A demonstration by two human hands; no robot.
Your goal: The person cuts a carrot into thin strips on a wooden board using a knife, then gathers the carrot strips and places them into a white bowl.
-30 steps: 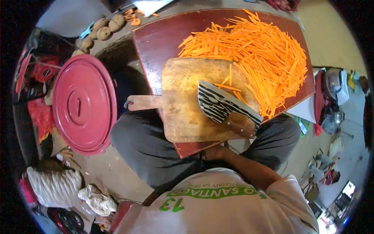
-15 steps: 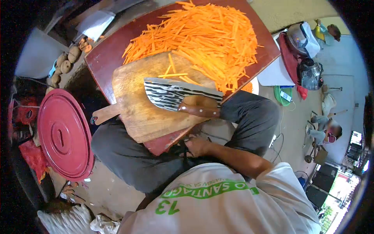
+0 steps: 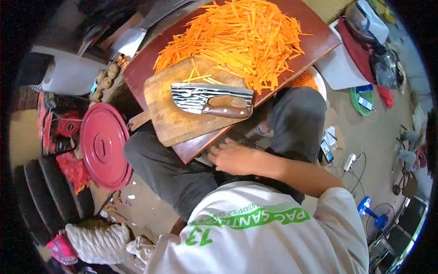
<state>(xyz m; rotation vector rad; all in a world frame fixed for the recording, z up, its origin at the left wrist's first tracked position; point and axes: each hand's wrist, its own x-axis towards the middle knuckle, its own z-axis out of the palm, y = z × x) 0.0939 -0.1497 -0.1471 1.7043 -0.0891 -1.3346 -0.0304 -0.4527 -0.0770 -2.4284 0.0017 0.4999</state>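
Note:
My right hand [image 3: 230, 156] is over my lap, just below the near edge of the dark red table [image 3: 315, 43]. Its fingers are apart, and I see nothing held in them. My left hand is out of sight; only a bit of the left arm [image 3: 179, 226] shows beside the shirt. A wooden cutting board [image 3: 169, 107] lies tilted across the table's near corner. On it rests a cleaver [image 3: 191, 98] with a striped blade and brown handle [image 3: 226, 111], untouched. A few carrot strips lie behind the blade, beside a large heap of carrot strips [image 3: 246, 39].
A round red lid [image 3: 105, 146] stands to the left, near dark tyres [image 3: 50, 196] and a white sack [image 3: 98, 242]. Under the table's right side is a container of orange shreds [image 3: 303, 82]. A phone [image 3: 326, 151], power strip [image 3: 350, 162] and blue fan [image 3: 378, 219] sit on the right floor.
My right hand has risen slightly from the dark spot at my lap, and its fingers have spread. The camera view has shifted. Cleaver and board remain in place together.

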